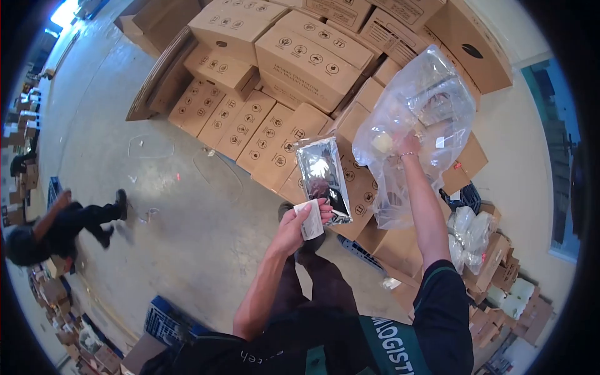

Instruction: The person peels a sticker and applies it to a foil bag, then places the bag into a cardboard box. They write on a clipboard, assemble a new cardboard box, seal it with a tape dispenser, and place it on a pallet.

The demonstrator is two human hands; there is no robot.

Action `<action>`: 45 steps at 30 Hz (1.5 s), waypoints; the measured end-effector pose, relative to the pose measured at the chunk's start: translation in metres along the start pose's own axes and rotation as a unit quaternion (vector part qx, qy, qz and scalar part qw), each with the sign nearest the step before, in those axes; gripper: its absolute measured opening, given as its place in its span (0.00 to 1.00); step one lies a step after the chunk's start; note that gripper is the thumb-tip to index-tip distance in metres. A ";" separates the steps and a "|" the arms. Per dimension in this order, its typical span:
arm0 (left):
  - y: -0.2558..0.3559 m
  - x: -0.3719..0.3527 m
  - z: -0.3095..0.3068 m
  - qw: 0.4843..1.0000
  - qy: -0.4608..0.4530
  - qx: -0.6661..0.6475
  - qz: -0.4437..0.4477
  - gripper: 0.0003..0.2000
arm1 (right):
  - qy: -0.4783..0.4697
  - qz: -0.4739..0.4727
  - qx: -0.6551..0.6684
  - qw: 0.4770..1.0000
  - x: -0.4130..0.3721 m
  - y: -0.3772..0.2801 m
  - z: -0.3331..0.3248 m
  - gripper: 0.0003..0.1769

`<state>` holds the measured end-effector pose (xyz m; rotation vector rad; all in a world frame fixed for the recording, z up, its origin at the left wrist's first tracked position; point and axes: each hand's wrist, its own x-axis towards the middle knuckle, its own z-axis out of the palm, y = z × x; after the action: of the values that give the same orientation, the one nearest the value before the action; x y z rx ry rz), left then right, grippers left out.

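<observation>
My left hand (294, 228) is closed on a white paper slip (310, 220), pinched under the thumb. A shiny silver foil pouch (323, 169) extends up from behind its fingers, held along with the slip. My right hand (409, 144) reaches into a large clear plastic bag (431, 81), whose crumpled film covers the fingers. Close to those fingertips, a pale round thing (382, 142) shows through the film. Whether my right hand grips it I cannot tell. Beneath both hands lie the tops of stacked cardboard boxes (300, 56).
An open carton (472, 47) stands at the back right of the stack. To the right, bundled clear plastic (470, 232) rests beside more cardboard. A blue pallet (167, 322) lies at lower left. Another person (69, 225) walks across the concrete floor (125, 125) on the left.
</observation>
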<state>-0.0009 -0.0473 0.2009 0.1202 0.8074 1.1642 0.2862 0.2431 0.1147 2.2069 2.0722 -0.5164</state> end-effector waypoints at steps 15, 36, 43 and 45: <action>0.003 0.004 0.020 0.995 -0.054 0.089 -0.006 0.19 | -0.007 -0.041 0.004 0.999 0.028 0.048 0.004 0.18; 0.034 -0.016 0.067 0.858 -0.039 0.444 0.256 0.09 | 0.156 -0.273 0.351 0.882 -0.279 -0.145 -0.099 0.10; 0.036 -0.031 0.075 0.804 -0.054 0.524 0.276 0.08 | 0.102 -0.137 0.482 0.859 -0.302 -0.135 -0.083 0.11; 0.035 -0.032 0.073 0.786 -0.053 0.544 0.289 0.08 | 0.072 -0.123 0.516 0.845 -0.302 -0.131 -0.083 0.09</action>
<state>0.0127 -0.0372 0.2864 1.4748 1.3120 1.0825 0.1637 -0.0109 0.3031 2.4206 2.5068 -1.9347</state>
